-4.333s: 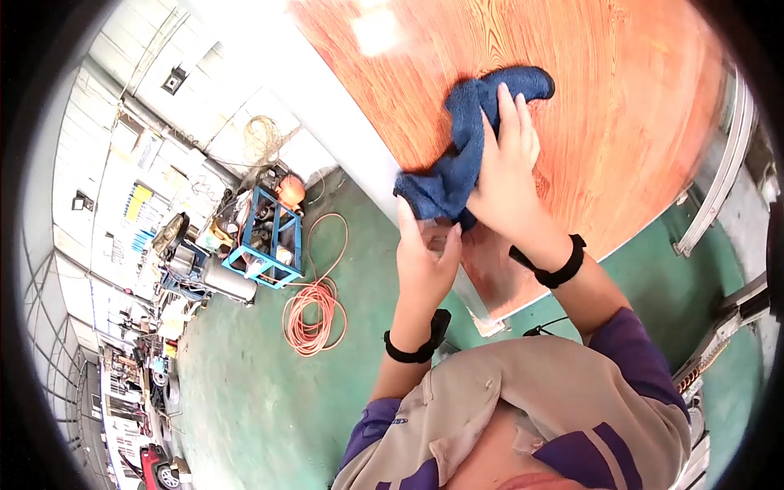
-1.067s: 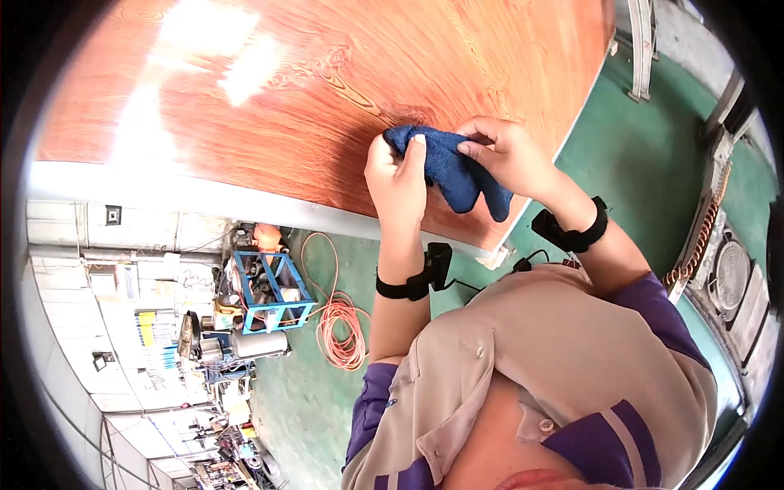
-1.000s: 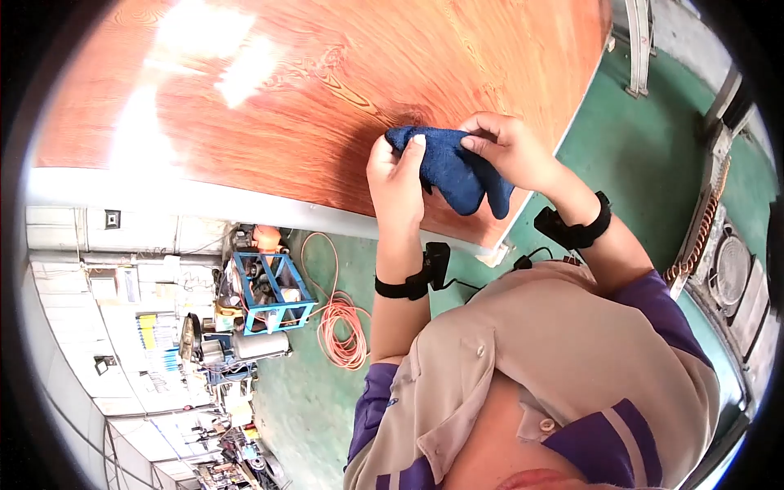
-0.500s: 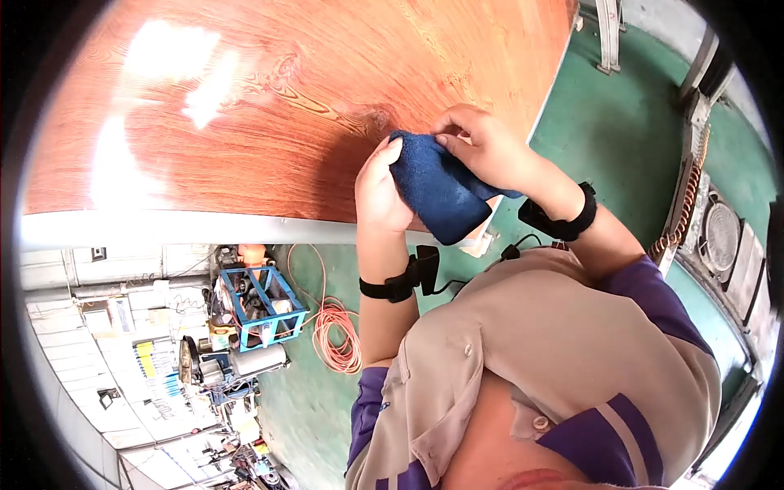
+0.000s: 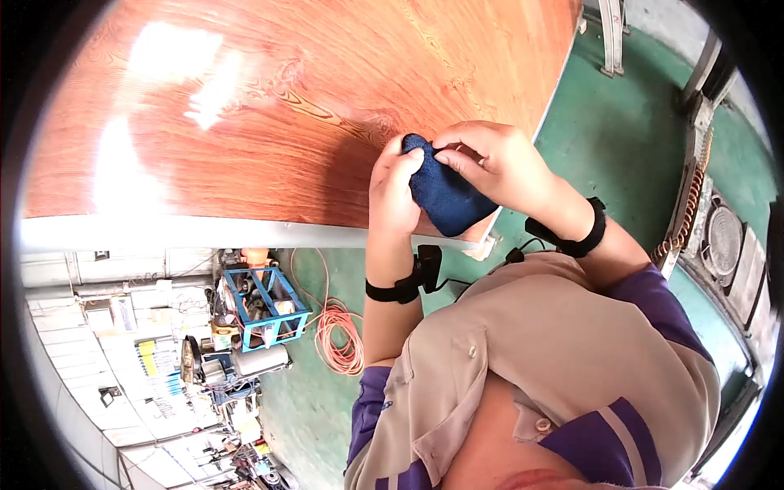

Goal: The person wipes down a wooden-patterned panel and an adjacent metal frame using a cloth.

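A dark blue fuzzy cloth (image 5: 447,196), folded or bunched, is held up between my two hands over the near edge of the wood-grain table (image 5: 245,155). My left hand (image 5: 395,184) grips its left side, thumb on top. From the right, my right hand (image 5: 494,163) pinches the upper edge between thumb and fingertips. Part of the cloth is hidden behind the right hand. Each wrist wears a black strap with a small dark device on it.
On the green floor lie a coiled orange hose (image 5: 338,339) and a blue metal frame cart (image 5: 269,309) filled with items. Assorted tools and equipment stand farther left. A metal post (image 5: 690,175) with a coiled copper-coloured line rises at right.
The cloth has become more compact; its lower right flap no longer sticks out. Both hands have shifted slightly right, and the right hand has turned a little over the cloth.
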The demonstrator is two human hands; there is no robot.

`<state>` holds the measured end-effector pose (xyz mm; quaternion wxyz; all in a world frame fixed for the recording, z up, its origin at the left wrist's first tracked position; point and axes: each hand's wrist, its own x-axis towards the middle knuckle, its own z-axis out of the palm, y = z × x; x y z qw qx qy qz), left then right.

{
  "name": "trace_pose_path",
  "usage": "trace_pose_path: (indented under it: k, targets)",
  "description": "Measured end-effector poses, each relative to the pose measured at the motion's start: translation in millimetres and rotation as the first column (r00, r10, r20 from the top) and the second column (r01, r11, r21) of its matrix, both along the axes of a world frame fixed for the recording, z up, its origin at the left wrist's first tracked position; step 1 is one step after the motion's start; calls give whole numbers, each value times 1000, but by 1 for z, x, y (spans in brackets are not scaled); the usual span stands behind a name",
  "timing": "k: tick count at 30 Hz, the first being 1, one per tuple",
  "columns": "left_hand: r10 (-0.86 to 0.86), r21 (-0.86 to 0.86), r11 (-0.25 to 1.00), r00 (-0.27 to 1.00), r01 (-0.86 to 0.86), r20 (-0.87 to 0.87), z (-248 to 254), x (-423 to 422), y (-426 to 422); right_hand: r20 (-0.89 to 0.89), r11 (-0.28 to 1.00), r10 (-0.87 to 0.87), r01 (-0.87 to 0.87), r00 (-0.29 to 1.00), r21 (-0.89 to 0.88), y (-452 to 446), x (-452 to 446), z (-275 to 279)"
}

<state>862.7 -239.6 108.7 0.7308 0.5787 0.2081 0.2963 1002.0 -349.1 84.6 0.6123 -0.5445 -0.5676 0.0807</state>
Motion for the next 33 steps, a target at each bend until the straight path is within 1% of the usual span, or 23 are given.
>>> trace_pose_path:
  k: [2,5,6,8,9,10,12,13,14,15,18,19,20,22,23,24,26,27,28,30,31,32,33]
  targets:
    - [13,112,994,999,-9,-38,-1,-1,-1,130,998,-59,53,990,44,2,0,0]
    - [4,68,998,1000,-3,-10,-3,-1,-2,37,1000,-2,1,999,30,2,3,-3]
    - [7,46,999,1000,-7,2,-3,-2,-3,-116,1000,17,-17,993,-3,4,4,-6]
    - [21,37,999,1000,-22,16,-3,-3,-4,-411,996,38,-67,911,-57,7,10,-13]
    - [28,34,999,999,-29,26,-3,-4,-5,-217,992,-72,47,974,-119,7,18,-17]
    - [30,58,998,999,-31,19,-2,-4,-7,-15,961,-188,181,982,-208,6,25,-21]
    - [34,101,994,999,-34,7,1,-5,-12,201,826,-224,295,954,-480,5,35,-21]
    - [3,109,994,1000,-6,31,-3,-6,-8,89,908,-220,237,972,-344,5,33,-22]
    - [23,111,994,999,-26,30,-3,-4,-8,-20,963,-195,188,981,-192,6,30,-25]
    - [43,113,993,999,-46,29,-4,-2,-8,-125,988,-151,149,981,-30,5,26,-24]
    - [109,188,977,994,-105,-12,-5,0,-12,-368,983,126,-165,921,-78,-3,9,-5]
    - [133,224,967,991,-124,-29,-5,1,-13,-331,969,180,-225,926,-102,-5,6,1]
    - [162,319,938,985,-138,-50,-7,2,-14,-338,972,184,-222,923,-79,-5,-1,3]
    - [231,503,849,970,-161,-80,-12,1,-15,-344,982,134,-172,929,-83,-6,-10,9]
    - [252,531,830,964,-171,-84,-11,1,-18,-335,992,59,-92,940,-84,-1,-13,5]
    - [301,576,796,947,-186,-110,-15,-1,-15,-313,992,73,-101,947,-76,2,-14,2]
    - [286,561,808,952,-181,-105,-19,-5,-11,-269,990,101,-122,958,-63,4,-10,-6]
    - [279,518,836,953,-180,-119,-19,-7,-12,-150,994,38,-53,988,-98,7,-5,-10]
    - [273,510,842,955,-178,-117,-18,-9,-10,-62,998,-43,40,997,-45,16,0,-26]
    - [266,490,853,958,-182,-108,-17,-12,-6,13,966,-104,104,994,-235,26,16,-55]
    - [269,488,853,957,-185,-106,-8,-12,-11,-66,905,14,-41,998,-423,24,23,-55]
    - [301,543,818,946,-190,-122,-11,-14,-5,-162,791,118,-191,980,-581,21,27,-55]
    - [306,615,769,945,-173,-116,-9,-15,-5,-269,627,200,-334,942,-703,20,30,-54]
